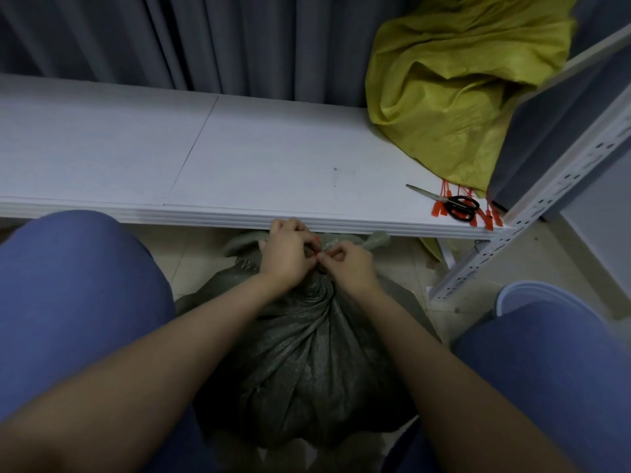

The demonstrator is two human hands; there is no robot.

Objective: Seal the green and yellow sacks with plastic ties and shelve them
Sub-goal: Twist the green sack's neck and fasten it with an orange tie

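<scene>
Right now your left hand point(286, 254) and right hand point(348, 268) meet at the gathered neck of the dull green woven sack point(307, 363), which stands on the tiled floor point(191, 257) between your knees, just near of the shelf's front edge. Both hands are closed, fingers pinched on a thin red plastic tie point(318, 255) at the twisted neck; only small bits of red show between your fingertips, so how far it goes around the neck cannot be told. The loose top of the sack pokes out beyond your hands, under the shelf edge.

On the white shelf board point(205, 158), at the far right, the crumpled yellow woven sack point(454, 93) slumps against the grey curtain point(170, 39) and the perforated white metal upright point(532, 227). Near its front corner lie black-handled scissors point(450, 203) on top of a bunch of spare red plastic ties point(488, 216), right at the shelf's near edge.

No brand, label or writing can be read on either sack, the scissors or the ties.
</scene>
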